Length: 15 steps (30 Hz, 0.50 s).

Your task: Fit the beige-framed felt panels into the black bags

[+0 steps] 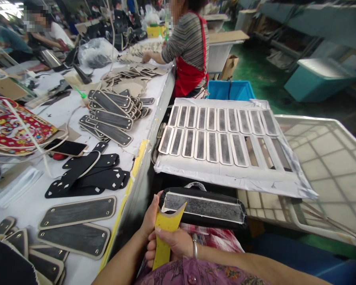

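Observation:
In my lap lies a black bag piece [225, 198], its long grey panel [209, 208] edged in white and facing up. My left hand [150, 215] is closed on the left end of that piece. With its thumb on top and fingers curled beneath, my right hand [175, 242] grips a yellow strip [163, 241]. The strip's curved, pointed upper end overlaps the panel's left part. Beyond the bag piece, a white-covered board [190, 172] carries rows of grey panels with pale borders [201, 145]; a few slots at its near right show no panel.
On the table at left lie dark oblong panels with metal studs [77, 211], a pile of similar panels [112, 114], black straps [86, 176] and a phone [67, 147]. A co-worker in a red apron [191, 75] stands ahead. A blue bin [231, 90] and white crate [326, 158] are at right.

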{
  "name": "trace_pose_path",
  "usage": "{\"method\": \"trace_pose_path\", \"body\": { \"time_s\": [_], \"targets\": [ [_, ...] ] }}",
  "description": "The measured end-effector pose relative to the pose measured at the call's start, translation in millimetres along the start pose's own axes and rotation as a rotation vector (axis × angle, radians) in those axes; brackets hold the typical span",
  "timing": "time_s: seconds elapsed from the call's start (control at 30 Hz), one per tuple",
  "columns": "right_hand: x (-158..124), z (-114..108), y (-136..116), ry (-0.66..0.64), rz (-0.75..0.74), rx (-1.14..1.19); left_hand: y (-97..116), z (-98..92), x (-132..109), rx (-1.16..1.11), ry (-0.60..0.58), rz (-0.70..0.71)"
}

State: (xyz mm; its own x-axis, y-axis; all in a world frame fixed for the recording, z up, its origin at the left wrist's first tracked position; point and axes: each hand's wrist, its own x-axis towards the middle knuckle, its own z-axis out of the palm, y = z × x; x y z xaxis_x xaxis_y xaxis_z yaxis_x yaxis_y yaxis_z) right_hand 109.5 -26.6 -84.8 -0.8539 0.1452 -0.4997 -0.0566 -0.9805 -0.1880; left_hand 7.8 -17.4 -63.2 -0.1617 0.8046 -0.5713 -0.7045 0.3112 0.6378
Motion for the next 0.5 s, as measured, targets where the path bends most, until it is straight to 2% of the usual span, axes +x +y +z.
{"method": "trace_pose_path", "body": {
  "time_s": [0.17, 0.3, 0.5],
  "targets": [
    [2.2, -5.1, 0.6, 0.001, -0.013, -0.016, -0.2, 4.8, -0.4, -0.029, 0.058, -0.038],
    [2.8, -8.1, 0.6, 0.027, -0.023, -0.039, -1.0, 6.5, -0.1, -0.015, 0.048, -0.009],
    [-3.2, -5.6, -4.6, 0.103, -0.022, -0.037, 0.1, 9.6, 6.8, 0.302, 0.090, 0.169]
  ]
}}
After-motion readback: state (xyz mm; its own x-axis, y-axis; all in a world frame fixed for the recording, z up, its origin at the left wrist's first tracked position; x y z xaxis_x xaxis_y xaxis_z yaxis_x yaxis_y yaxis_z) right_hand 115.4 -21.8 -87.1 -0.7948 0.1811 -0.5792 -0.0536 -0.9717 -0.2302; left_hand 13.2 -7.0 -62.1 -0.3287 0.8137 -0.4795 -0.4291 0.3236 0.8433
